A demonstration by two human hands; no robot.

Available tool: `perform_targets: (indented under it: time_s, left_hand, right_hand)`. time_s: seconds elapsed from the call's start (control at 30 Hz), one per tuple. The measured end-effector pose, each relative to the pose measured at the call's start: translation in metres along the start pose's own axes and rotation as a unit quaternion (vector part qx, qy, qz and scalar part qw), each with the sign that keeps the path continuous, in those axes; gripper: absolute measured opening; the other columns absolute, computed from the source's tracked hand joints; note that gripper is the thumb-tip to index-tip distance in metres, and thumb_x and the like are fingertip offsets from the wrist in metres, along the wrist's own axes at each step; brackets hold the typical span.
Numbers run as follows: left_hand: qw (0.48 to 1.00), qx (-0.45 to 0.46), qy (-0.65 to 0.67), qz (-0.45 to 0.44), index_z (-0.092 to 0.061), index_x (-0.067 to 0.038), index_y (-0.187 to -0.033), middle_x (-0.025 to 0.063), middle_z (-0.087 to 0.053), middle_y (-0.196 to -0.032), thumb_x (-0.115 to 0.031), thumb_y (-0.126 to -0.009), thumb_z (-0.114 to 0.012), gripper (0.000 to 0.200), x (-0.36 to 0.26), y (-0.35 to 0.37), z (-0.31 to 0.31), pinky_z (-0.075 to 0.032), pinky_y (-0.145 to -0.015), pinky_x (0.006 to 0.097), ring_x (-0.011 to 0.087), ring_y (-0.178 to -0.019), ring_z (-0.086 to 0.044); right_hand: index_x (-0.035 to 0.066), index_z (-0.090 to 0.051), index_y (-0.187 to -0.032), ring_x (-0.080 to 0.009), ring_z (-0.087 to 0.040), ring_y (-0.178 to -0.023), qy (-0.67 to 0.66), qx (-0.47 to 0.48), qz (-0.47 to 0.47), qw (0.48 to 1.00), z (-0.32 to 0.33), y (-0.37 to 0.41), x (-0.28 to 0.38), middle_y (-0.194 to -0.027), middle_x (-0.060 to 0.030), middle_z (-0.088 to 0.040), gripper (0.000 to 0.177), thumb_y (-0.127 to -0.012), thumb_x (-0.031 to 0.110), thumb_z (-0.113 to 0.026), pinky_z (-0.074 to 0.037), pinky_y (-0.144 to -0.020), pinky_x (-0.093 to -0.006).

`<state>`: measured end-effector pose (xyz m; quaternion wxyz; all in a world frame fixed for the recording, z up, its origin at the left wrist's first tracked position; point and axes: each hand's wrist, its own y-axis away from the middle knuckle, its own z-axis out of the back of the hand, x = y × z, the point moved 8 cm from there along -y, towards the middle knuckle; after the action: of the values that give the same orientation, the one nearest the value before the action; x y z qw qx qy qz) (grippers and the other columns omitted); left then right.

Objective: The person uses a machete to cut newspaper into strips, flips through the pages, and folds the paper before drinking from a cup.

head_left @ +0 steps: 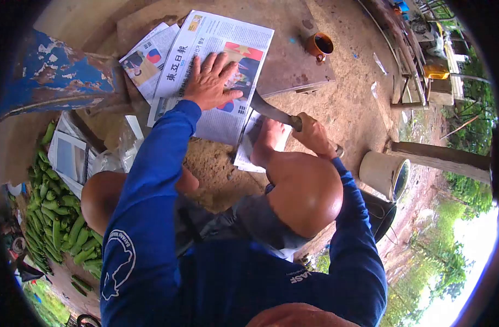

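A folded newspaper (176, 90) lies on a low wooden board (293, 32). My left hand (212, 82) rests flat on it with the fingers spread. My right hand (313, 135) is wrapped round the handle of a large curved knife (274, 113). The blade reaches left to the newspaper's right edge, and its tip is hidden at the paper. Under the newspaper's left side, more printed sheets (143, 68) stick out. Another folded paper (248, 143) lies beneath the right edge, beside my bare foot (269, 136).
An orange-brown mug (319, 46) stands on the board's right end. Many long green vegetables (56, 212) are heaped at the left, near papers and a plastic bag (106, 162). A white bucket (384, 173) lies tilted at the right by a wooden post (442, 159).
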<state>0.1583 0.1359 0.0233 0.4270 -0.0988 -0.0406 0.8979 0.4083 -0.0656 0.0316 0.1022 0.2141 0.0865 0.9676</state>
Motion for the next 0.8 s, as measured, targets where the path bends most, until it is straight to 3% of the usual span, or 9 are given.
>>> perform_targets:
  time_s: [0.13,0.27,0.37,0.53,0.57,0.63,0.67,0.8]
  left_hand:
    - [1.0,-0.003,0.019,-0.007,-0.043,-0.016,-0.155,0.0163,-0.031,-0.163,-0.069,-0.09,-0.057,0.085,0.002,0.016,0.006,-0.011,-0.118,0.0708,0.0402,-0.151,-0.026]
    - [0.993,0.1,-0.001,0.069,-0.043,-0.016,-0.154,0.0141,-0.03,-0.164,-0.064,-0.093,-0.057,0.079,0.015,0.013,0.017,-0.012,-0.118,0.0714,0.0407,-0.151,-0.026]
    - [0.998,-0.035,-0.009,0.05,-0.042,-0.017,-0.155,0.0129,-0.028,-0.166,-0.064,-0.094,-0.055,0.078,0.027,0.002,0.004,-0.012,-0.118,0.0713,0.0404,-0.152,-0.024]
    - [0.997,0.032,-0.036,0.057,-0.03,-0.023,-0.161,0.0103,-0.021,-0.17,-0.071,-0.095,-0.048,0.084,0.018,-0.005,0.003,-0.01,-0.114,0.0771,0.0415,-0.154,-0.019]
    - [0.998,-0.014,-0.033,0.046,-0.035,-0.022,-0.158,0.0141,-0.025,-0.166,-0.071,-0.093,-0.05,0.083,0.019,-0.005,0.002,-0.011,-0.115,0.0771,0.0425,-0.152,-0.022]
    - [0.998,-0.013,-0.024,0.051,-0.035,-0.022,-0.158,0.0142,-0.026,-0.166,-0.072,-0.092,-0.049,0.084,0.019,-0.005,0.007,-0.01,-0.115,0.0766,0.0416,-0.153,-0.021]
    - [0.996,0.032,-0.04,0.068,-0.03,-0.024,-0.161,0.0121,-0.022,-0.169,-0.075,-0.094,-0.044,0.085,0.021,-0.005,0.005,-0.01,-0.116,0.0741,0.0411,-0.154,-0.02]
    - [0.999,0.027,-0.027,0.026,-0.032,-0.023,-0.161,0.0139,-0.025,-0.167,-0.074,-0.093,-0.045,0.086,0.018,-0.006,0.0,-0.011,-0.117,0.0732,0.0404,-0.153,-0.021]
  right_hand:
    - [0.006,-0.058,-0.105,-0.0424,-0.07,-0.091,-0.003,0.023,0.016,1.0,-0.018,-0.01,0.019,-0.095,-0.0221,-0.071,0.033,-0.081,0.023,-0.072,-0.056,-0.076,-0.051]
    - [0.007,-0.057,-0.107,-0.0412,-0.07,-0.091,-0.012,0.0,0.065,0.998,-0.033,-0.023,0.034,-0.097,-0.0211,-0.071,0.038,-0.081,0.029,-0.075,-0.057,-0.075,-0.0508]
    - [0.007,-0.057,-0.108,-0.0419,-0.07,-0.088,-0.022,-0.03,0.129,0.991,-0.028,-0.029,0.039,-0.094,-0.0205,-0.071,0.041,-0.081,0.031,-0.076,-0.058,-0.073,-0.0519]
    - [0.005,-0.057,-0.108,-0.0425,-0.07,-0.09,0.003,-0.011,0.079,0.997,-0.032,-0.05,0.036,-0.095,-0.0213,-0.071,0.041,-0.08,0.028,-0.076,-0.058,-0.077,-0.051]
    - [0.004,-0.057,-0.108,-0.0425,-0.07,-0.092,0.003,-0.012,0.075,0.997,-0.033,-0.055,0.034,-0.096,-0.0216,-0.071,0.042,-0.08,0.028,-0.076,-0.057,-0.078,-0.0507]
    - [0.005,-0.058,-0.108,-0.0423,-0.07,-0.09,0.016,-0.019,0.071,0.997,-0.025,-0.058,0.035,-0.094,-0.0213,-0.071,0.042,-0.078,0.028,-0.077,-0.058,-0.076,-0.0508]
    - [0.005,-0.058,-0.108,-0.042,-0.07,-0.089,0.024,-0.014,0.065,0.998,-0.018,-0.055,0.033,-0.094,-0.0209,-0.072,0.042,-0.077,0.027,-0.077,-0.058,-0.075,-0.0508]
    - [0.009,-0.059,-0.105,-0.0418,-0.07,-0.087,0.035,-0.014,0.05,0.998,-0.001,-0.027,-0.001,-0.091,-0.0197,-0.071,0.038,-0.075,0.021,-0.079,-0.057,-0.071,-0.0505]
